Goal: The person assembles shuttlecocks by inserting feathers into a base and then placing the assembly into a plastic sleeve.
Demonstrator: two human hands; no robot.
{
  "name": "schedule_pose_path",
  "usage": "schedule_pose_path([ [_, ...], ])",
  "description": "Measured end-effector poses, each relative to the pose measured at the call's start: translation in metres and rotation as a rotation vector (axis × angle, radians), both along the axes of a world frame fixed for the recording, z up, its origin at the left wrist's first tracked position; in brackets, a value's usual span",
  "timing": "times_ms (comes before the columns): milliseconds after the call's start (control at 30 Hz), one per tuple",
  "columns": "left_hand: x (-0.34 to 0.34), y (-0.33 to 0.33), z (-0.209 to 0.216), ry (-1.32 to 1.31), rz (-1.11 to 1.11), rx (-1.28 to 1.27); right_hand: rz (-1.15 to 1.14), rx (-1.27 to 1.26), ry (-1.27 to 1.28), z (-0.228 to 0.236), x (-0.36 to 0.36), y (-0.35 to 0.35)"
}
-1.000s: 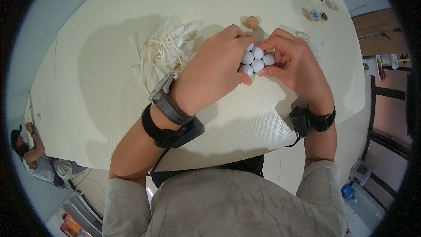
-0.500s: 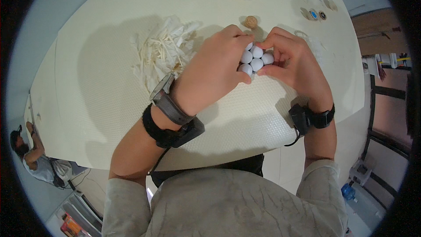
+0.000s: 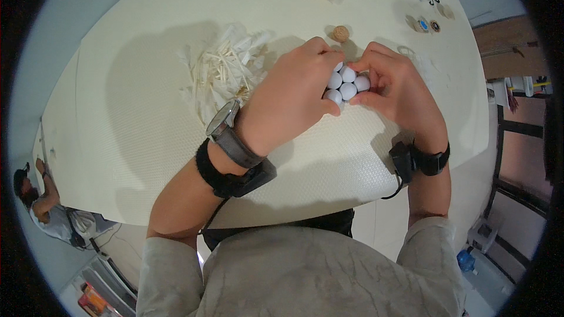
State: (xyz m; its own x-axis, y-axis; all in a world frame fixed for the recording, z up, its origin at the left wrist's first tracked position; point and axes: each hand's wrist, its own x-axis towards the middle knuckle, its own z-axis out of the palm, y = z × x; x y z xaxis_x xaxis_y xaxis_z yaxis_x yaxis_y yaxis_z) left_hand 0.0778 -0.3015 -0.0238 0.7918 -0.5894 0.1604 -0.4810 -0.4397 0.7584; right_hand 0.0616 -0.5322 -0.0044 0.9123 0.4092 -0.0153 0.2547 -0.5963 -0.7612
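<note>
Slight view drift only since earlier frame: left hand (image 3: 288, 91) and right hand (image 3: 395, 79) with fingers closed around smooth white balls (image 3: 348, 91), on or just above cream textured worktop (image 3: 329, 155), so cluster holds.

A greyish short-sleeved shirt (image 3: 317, 276) shows darker streaks. The left arm (image 3: 176, 205) wears a round, dark-strapped watch (image 3: 224, 120) and a fuzzy black band (image 3: 205, 167) with a boxy module (image 3: 258, 177); the right arm (image 3: 430, 196), a black strap (image 3: 433, 161) and thin cable (image 3: 394, 194).
</note>
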Motion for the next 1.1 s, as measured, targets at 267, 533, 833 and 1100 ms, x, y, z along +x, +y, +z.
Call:
schedule_pose_path([
  [267, 0.0029, 0.0003, -0.0005, 0.027, -0.012, -0.027, -0.062, 0.032, -0.063, -0.0018, -0.0042, 0.0037],
  [533, 0.0046, 0.0012, 0.0001, -0.001, -0.016, 0.002, -0.047, 0.004, -0.067, 0.0005, -0.0033, 0.0042],
  [833, 0.0054, 0.0036, -0.0028, 0.018, -0.032, -0.029, -0.045, 0.005, -0.108, -0.0012, -0.0026, 0.0062],
  [1100, 0.0080, 0.0054, -0.0019, 0.003, -0.044, -0.032, -0.045, 0.058, -0.071, -0.0053, -0.0002, 0.0050],
])
